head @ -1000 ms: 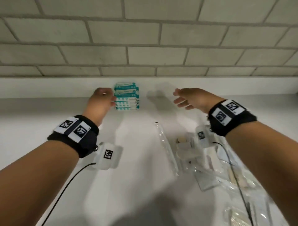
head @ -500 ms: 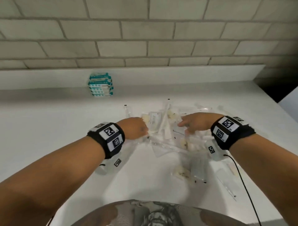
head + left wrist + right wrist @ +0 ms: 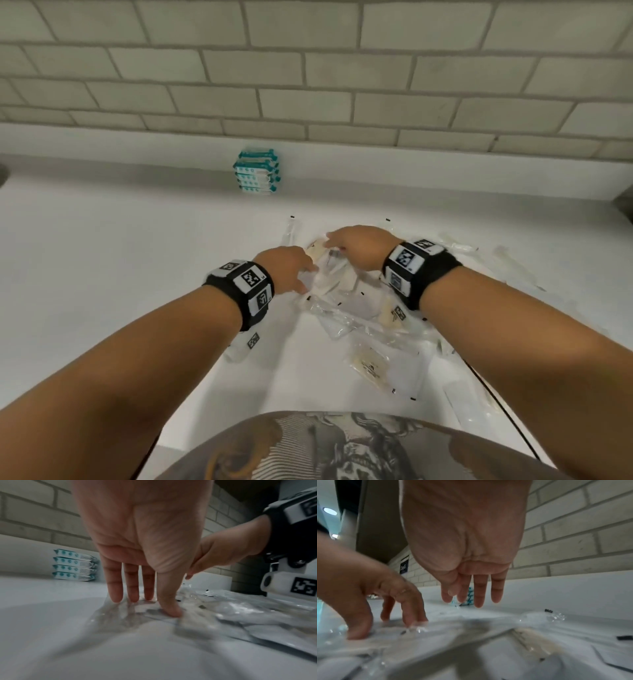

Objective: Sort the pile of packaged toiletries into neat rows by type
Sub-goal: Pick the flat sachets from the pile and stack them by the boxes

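The pile of clear packets (image 3: 356, 318) lies on the white table (image 3: 102, 274), in front of the person and a little to the right. Most packets are transparent; some show a cream-coloured thing inside, and many overlap each other.

The left hand (image 3: 286, 270) is at the left edge of the pile. Its fingers (image 3: 116, 592) are straight and spread, and the tips press down on a clear packet; the grip is apart and holds nothing.

The right hand (image 3: 359, 245) is over the far part of the pile. In the right wrist view its fingers (image 3: 479, 596) hang down straight and do not touch the packets below. This grip is also apart and empty.

A stack of teal and white packets (image 3: 256, 172) stands at the back of the table, against the low white ledge under the brick wall (image 3: 308, 68), well apart from the pile.
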The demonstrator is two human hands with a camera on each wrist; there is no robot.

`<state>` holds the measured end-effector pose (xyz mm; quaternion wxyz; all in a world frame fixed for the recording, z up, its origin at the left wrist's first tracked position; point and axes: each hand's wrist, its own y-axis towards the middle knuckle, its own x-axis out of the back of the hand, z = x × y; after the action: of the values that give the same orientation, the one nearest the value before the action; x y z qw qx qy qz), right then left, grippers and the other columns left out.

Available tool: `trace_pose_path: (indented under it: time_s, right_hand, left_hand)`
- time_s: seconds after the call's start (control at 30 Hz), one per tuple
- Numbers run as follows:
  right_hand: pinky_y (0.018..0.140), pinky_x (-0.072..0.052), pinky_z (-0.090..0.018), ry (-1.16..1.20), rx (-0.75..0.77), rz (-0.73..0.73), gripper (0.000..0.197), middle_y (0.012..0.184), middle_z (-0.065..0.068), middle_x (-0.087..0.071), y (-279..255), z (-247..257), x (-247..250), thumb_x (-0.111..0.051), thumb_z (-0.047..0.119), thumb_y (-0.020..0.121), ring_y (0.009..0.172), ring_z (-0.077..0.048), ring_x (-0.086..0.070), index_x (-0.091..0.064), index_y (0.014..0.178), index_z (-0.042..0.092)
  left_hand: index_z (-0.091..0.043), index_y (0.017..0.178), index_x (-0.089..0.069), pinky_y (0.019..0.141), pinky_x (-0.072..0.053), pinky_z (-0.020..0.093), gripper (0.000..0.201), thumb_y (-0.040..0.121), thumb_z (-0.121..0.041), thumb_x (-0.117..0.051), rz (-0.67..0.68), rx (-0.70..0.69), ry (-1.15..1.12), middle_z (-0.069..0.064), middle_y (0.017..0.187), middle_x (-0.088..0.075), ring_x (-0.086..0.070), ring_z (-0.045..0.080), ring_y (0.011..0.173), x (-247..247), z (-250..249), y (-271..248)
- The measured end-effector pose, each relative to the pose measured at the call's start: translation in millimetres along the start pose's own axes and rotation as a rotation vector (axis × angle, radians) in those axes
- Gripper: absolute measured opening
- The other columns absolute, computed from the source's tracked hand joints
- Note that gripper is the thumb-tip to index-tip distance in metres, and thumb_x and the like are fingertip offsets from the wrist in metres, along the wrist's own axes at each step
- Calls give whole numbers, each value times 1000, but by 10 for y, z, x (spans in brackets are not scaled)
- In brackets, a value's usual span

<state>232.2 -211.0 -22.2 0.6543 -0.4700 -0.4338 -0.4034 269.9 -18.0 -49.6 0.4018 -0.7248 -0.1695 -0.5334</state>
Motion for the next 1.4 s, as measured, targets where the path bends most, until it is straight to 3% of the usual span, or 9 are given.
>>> trace_pose_path:
  time_s: [0.23, 0.43, 0.5, 0.7, 0.87, 1.03, 1.17, 1.3, 1.4]
  right_hand:
    - [86, -39, -33, -174, -47, 39, 48, 124, -1, -48, 195, -119, -117, -44, 9, 91, 107, -26, -51, -49, 133, 32]
    - [87, -30, -42, -386, -133, 50, 3, 88, 3, -50, 233, -136, 14, -54, 25, 85, 103, -24, -44, -55, 88, 24]
    - [82, -33, -39, -296, -150, -15, 19, 77, 4, -46, 132, -187, 56, -49, 29, 89, 96, -24, -48, -44, 73, 21]
    - [73, -41, -31, 254, -265, -96, 38, 115, -9, -57, -412, -456, 261, -58, 18, 90, 98, -26, -54, -47, 126, 11]
    - [69, -45, -31, 442, -336, -307, 24, 104, -11, -62, -860, -740, 311, -59, 18, 89, 95, -30, -60, -53, 112, 12]
    - [78, -53, -30, 209, -351, 264, 18, 105, -3, -67, -1185, -775, 167, -60, 18, 90, 91, -20, -64, -61, 108, 14]
    - [71, -41, -26, 25, -446, 93, 22, 119, -9, -59, -1199, -862, 102, -46, 10, 92, 100, -25, -56, -55, 113, 9]
    - [79, -38, -28, 160, -357, -8, 27, 130, -11, -56, -1133, -765, 56, -47, 12, 92, 109, -27, -54, -53, 119, 11]
    - [97, -43, -33, 91, -197, 133, 42, 139, -4, -51, -1115, -654, -29, -48, 13, 93, 121, -24, -52, -50, 135, 16]
  left_hand:
    - [-20, 124, -59, 101, -40, 38, 40, 86, -30, -67, -138, 36, -129, 2, 127, -47, -45, 24, 120, -148, 24, -88]
    - [-31, 144, -39, 106, -26, 29, 67, 84, -30, -69, -61, -161, -101, -8, 143, -40, -34, 21, 128, -138, -75, -100]
    - [-33, 140, -44, 107, -31, 35, 61, 84, -27, -67, -41, -205, -63, -9, 141, -42, -36, 23, 126, -117, -117, -65]
    - [-26, 106, -53, 87, -38, 30, 36, 78, -39, -72, -41, -97, -3, -4, 109, -49, -43, 20, 105, -35, -145, 32]
    - [-23, 88, -48, 65, -36, 25, 32, 77, -36, -75, -19, -1, -193, -7, 88, -53, -50, 17, 83, 33, -49, 16]
    - [-15, 112, -55, 84, -42, 33, 25, 93, -31, -55, -179, 134, -285, 7, 116, -61, -57, 27, 103, 189, 120, -76]
    - [-9, 97, -56, 73, -39, 33, 17, 90, -24, -51, -401, 238, -458, 9, 95, -60, -56, 29, 92, 298, -132, -217]
    - [-10, 126, -52, 79, -45, 30, 39, 91, -28, -50, -202, 193, -548, 8, 122, -57, -57, 25, 104, 255, -655, -281]
    - [-12, 123, -52, 76, -46, 26, 38, 91, -32, -52, 49, 115, -304, 5, 123, -57, -58, 21, 98, 80, -990, -265]
